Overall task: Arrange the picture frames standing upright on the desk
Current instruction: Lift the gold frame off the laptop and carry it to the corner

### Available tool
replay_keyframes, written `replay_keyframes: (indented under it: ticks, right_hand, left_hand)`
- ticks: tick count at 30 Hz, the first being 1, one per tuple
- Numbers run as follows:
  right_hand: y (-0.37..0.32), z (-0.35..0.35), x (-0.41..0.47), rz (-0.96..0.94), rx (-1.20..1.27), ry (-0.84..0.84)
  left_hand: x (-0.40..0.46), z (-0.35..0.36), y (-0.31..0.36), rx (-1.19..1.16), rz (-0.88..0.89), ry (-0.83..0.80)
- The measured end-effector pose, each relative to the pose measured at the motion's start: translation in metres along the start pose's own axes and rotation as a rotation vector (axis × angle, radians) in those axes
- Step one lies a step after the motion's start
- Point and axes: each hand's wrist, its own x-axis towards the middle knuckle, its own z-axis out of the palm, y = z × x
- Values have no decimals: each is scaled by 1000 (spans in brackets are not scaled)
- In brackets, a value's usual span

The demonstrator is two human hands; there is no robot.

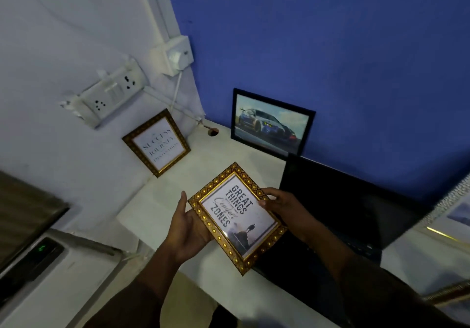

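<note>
Left hand (189,228): cupped under the left long edge of the gold ornate frame (237,217), palm behind it, fingers up along the edge.
Right hand (282,207): gripping the frame's right long edge, thumb on the front border, fingers behind.
Gold ornate frame: held in both hands above the front part of the surface (162,200), tilted, not touching it; the print reads "Great things… comfort zones".
Laptop (343,208): black, open, just right of the held frame, on the right half of the surface; the frame's lower right corner overlaps its near edge in this view.
Second gold frame (156,143): at the left edge of the surface, leaning upright against the white wall (50,48), well apart from the hands.
Black frame with car picture (270,123): at the back edge, upright against the blue wall (330,35), behind the laptop's lid.
Cable hole (213,131): in the back left corner, between the two standing frames.
Socket board (112,93): on the white wall above the second gold frame.
Far right: another light frame (455,215), partly cut off.
</note>
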Motion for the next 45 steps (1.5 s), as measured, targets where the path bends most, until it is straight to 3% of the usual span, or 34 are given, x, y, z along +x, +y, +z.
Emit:
replay_keyframes:
  ticks: [6,9,16,22,33,45]
  right_hand:
    - [-9,21,48,93,436,176]
    - [-10,45,68,102,514,235]
    - [-25,98,120,58,510,297]
    - [-53,102,152,18,442,347]
    - [-71,106,164,-19,163,328]
    - [-54,103,174,-57,-25,303]
  left_hand:
    - [23,-22,39,23,136,25]
    - [41,-36,58,-36,195,13]
    - [73,-61,112,160,215,30]
    - [83,-84,149,53,5,-45]
    - [99,-89,179,96,-316,-274]
    - [126,-85,180,140,-216,-160]
